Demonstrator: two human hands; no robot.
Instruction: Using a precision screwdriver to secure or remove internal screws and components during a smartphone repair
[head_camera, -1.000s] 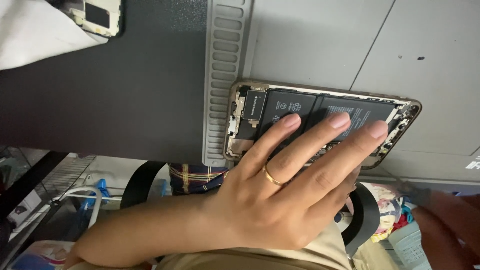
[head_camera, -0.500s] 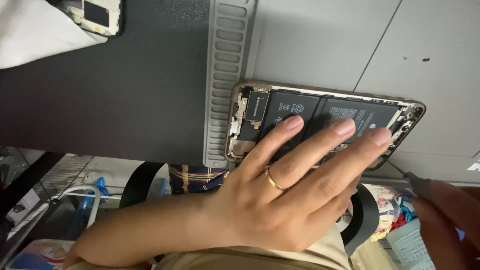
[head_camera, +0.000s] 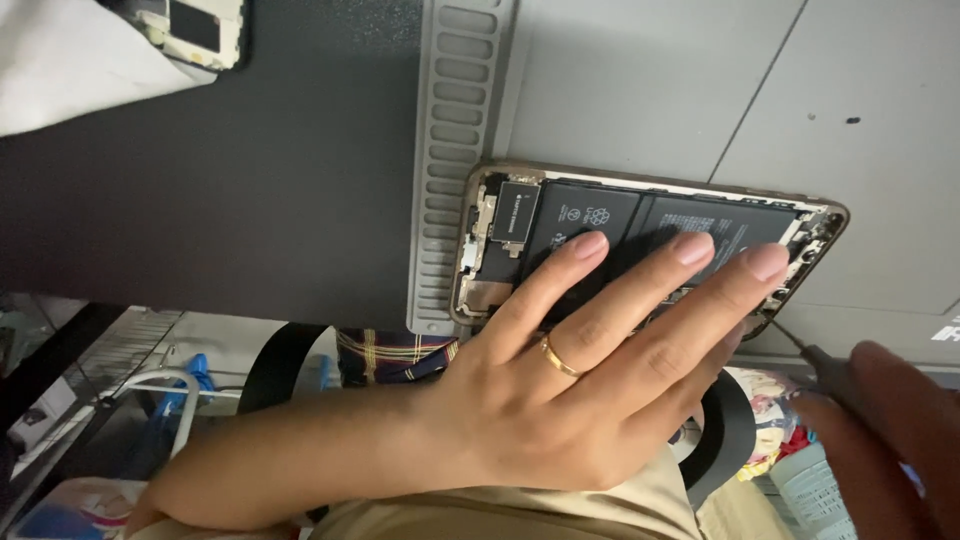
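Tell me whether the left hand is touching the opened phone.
Touching. The head view shows the left hand with its fingers laid flat on the opened phone.

A phone repair bench: an opened phone (head_camera: 640, 250) with its battery and boards bared lies on a grey work mat (head_camera: 700, 90) at the right, beside a ribbed grey strip (head_camera: 460, 150). Another stripped phone part (head_camera: 195, 25) sits at the far left on the dark worktop (head_camera: 230, 180).

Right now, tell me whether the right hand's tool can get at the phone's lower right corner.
Probably yes: the right hand holds a thin screwdriver whose tip is at that corner of the opened phone, just past the left hand.
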